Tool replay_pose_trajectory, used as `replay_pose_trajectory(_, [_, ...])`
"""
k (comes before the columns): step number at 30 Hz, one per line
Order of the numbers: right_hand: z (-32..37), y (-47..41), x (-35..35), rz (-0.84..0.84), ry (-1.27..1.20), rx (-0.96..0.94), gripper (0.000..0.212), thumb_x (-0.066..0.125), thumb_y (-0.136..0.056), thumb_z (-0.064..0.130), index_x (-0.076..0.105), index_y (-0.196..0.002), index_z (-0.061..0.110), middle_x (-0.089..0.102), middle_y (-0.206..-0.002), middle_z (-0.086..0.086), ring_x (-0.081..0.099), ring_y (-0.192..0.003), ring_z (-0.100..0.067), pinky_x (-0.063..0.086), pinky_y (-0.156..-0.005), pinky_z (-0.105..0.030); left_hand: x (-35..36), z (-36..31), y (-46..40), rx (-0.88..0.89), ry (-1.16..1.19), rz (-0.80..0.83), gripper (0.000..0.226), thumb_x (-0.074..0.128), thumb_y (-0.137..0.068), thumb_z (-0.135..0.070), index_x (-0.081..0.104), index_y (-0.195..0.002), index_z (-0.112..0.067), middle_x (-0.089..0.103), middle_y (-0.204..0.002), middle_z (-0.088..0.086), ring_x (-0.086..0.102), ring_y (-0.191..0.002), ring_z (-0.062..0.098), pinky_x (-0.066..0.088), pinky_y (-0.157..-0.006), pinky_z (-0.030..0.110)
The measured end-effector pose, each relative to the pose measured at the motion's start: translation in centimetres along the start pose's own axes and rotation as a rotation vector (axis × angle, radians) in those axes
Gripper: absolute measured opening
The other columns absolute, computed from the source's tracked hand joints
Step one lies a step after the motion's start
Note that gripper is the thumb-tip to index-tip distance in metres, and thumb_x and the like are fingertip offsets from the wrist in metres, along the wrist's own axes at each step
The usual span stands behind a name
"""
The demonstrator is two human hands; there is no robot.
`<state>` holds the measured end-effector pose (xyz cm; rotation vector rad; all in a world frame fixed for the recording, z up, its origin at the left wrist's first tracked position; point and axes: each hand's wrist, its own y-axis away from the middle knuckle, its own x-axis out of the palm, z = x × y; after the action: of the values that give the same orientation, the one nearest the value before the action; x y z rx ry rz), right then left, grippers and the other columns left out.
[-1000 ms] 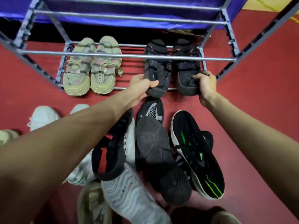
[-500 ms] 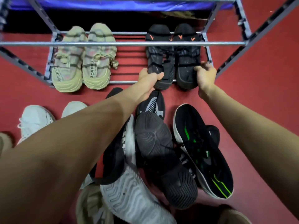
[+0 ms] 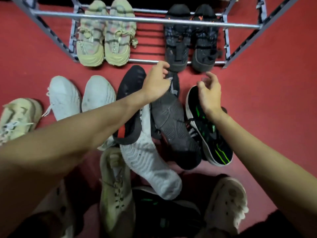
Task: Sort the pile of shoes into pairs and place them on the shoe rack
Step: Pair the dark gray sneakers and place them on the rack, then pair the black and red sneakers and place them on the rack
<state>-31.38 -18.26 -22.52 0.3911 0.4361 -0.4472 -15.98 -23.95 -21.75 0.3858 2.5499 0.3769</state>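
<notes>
The grey metal-tube shoe rack (image 3: pixel 145 19) is the landmark; on its bottom shelf sit a pale olive knit pair (image 3: pixel 104 36) to the left and a dark speckled pair (image 3: pixel 192 40) to the right. Just in front of its front rail, on the red carpet floor, lies the unsorted pile of shoes.

The left hand (image 3: pixel 157 83) hovers over a black shoe with a white logo (image 3: pixel 173 85) near that rail, fingers curled; whether its grip has closed on the shoe I cannot tell. The right hand (image 3: pixel 210 91) hangs above the toe of a black sneaker with neon green stripes and a white sole edge (image 3: pixel 210 133), its grip loose and empty.

These sneakers look light, with soft collapsible uppers and stiffer rubber soles. Pinching the heel collar or clasping across the midfoot would likely hold best; loose laces may snag neighbours.
</notes>
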Motion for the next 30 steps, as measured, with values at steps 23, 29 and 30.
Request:
replay_pose_trajectory(23, [-3.2, 15.9, -0.8, 0.43, 0.945, 0.02, 0.098, 0.066, -0.073, 0.051, 0.012, -0.149, 0.02, 0.04, -0.14, -0.024, 0.038, -0.129, -0.045, 0.032, -0.108, -0.052, -5.9, 7.0, 22.0, -0.028, -0.284, 0.063, 0.048, 0.051, -0.086, -0.002, 0.051, -0.134, -0.009, 0.054, -0.133, 0.01, 0.05, -0.126, 0.023, 0.038, -0.108, 0.032])
replay_pose_trajectory(29, [0.4, 16.7, -3.3, 0.318, -0.174, 0.329, 0.039, 0.05, -0.073, 0.038, 0.064, -0.103, 0.018, 0.071, -0.093, -0.002, 0.065, -0.092, -0.022, 0.047, -0.087, -0.036, -6.8, 5.9, 21.0, -0.145, -0.035, 0.034, 0.041, 0.052, -0.086, 0.001, 0.057, -0.126, -0.007, 0.063, -0.123, 0.012, 0.059, -0.115, 0.023, 0.044, -0.096, 0.024])
replay_pose_trajectory(30, [0.8, 17.0, -4.0, 0.346, -0.408, 0.397, 0.032, 0.046, -0.079, 0.033, 0.067, -0.095, 0.014, 0.074, -0.085, -0.002, 0.067, -0.084, -0.02, 0.048, -0.084, -0.034, -6.8, 5.5, 20.9, -0.157, 0.009, 0.032, 0.039, 0.052, -0.087, 0.001, 0.057, -0.125, -0.006, 0.063, -0.121, 0.012, 0.06, -0.114, 0.024, 0.045, -0.096, 0.024])
